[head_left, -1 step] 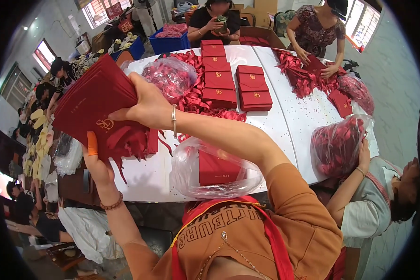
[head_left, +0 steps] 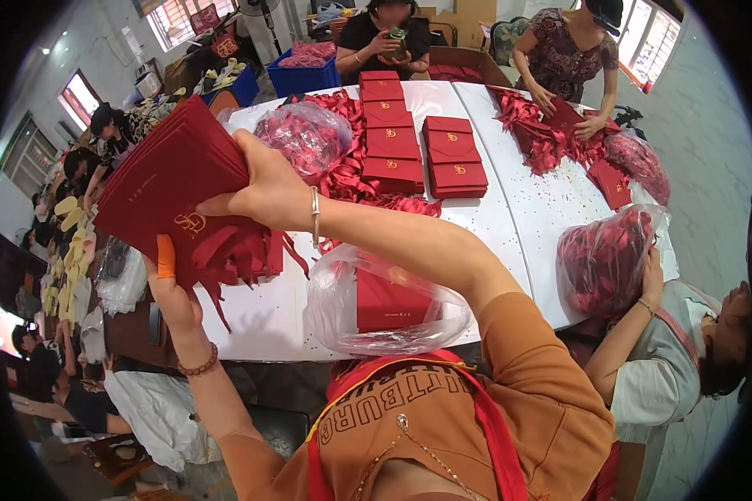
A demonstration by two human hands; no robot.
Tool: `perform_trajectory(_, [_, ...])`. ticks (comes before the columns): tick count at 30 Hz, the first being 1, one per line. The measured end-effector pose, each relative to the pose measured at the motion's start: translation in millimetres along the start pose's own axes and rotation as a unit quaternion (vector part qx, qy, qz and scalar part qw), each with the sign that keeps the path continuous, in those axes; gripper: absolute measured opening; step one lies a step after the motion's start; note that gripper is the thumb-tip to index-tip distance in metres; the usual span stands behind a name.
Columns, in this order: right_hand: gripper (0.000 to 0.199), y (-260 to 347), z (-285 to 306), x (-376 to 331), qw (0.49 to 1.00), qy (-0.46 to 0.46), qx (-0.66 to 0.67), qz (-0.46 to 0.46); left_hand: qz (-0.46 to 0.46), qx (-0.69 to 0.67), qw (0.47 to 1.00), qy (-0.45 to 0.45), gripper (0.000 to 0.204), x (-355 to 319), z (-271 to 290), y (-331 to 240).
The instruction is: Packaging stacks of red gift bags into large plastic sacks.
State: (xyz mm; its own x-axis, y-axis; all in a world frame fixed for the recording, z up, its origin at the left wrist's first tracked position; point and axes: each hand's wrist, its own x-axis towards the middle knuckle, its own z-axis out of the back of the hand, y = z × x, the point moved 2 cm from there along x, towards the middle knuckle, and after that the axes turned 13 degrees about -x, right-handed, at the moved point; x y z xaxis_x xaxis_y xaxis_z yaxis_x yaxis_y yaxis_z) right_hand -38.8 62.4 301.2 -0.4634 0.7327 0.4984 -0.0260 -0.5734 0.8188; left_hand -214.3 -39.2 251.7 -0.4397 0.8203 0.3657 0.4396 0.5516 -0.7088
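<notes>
A clear plastic bag [head_left: 388,309] with one red folder inside lies nearest on the white worktop [head_left: 510,225]; above it a stack of red folders [head_left: 171,184] is held raised, the left hand [head_left: 169,288] clasped underneath, the right hand [head_left: 263,188] gripping the top edge (stiff card, probably light, loose ribbons slippery, best taken by the edges); farther off, gold-emblemed folder piles [head_left: 393,138] stand in rows.

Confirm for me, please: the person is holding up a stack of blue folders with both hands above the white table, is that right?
Not quite: the folders are dark red, not blue. The head view shows the left hand under the stack and the right hand on its upper edge, holding it up above the white table, with red ribbons hanging from it.
</notes>
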Motion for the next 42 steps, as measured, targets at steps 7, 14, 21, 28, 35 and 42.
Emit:
perform_trajectory(7, [0.053,-12,5,-7,0.987,0.043,0.152,0.036,0.018,0.018,0.996,0.082,0.044,-6,-19,-14])
perform_trajectory(14, [0.056,20,27,-15,0.995,-0.004,0.045,0.09,-0.004,-0.118,0.993,-0.001,0.038,-16,-47,-21])
perform_trajectory(21, [0.055,35,45,-26,0.991,-0.034,-0.044,0.119,-0.185,0.099,0.975,-0.068,0.056,-9,-67,-9])
perform_trajectory(28, [0.055,39,56,-34,0.989,-0.037,-0.007,0.141,-0.24,0.168,0.956,-0.024,0.054,-7,-62,-5])
perform_trajectory(35, [0.049,22,64,-42,0.983,-0.164,0.007,0.085,-0.211,0.424,0.876,0.091,0.035,18,-70,13])
perform_trajectory(42, [0.076,23,81,-62,0.99,0.085,0.021,-0.109,0.287,-0.203,0.893,0.281,0.033,48,-25,-19])
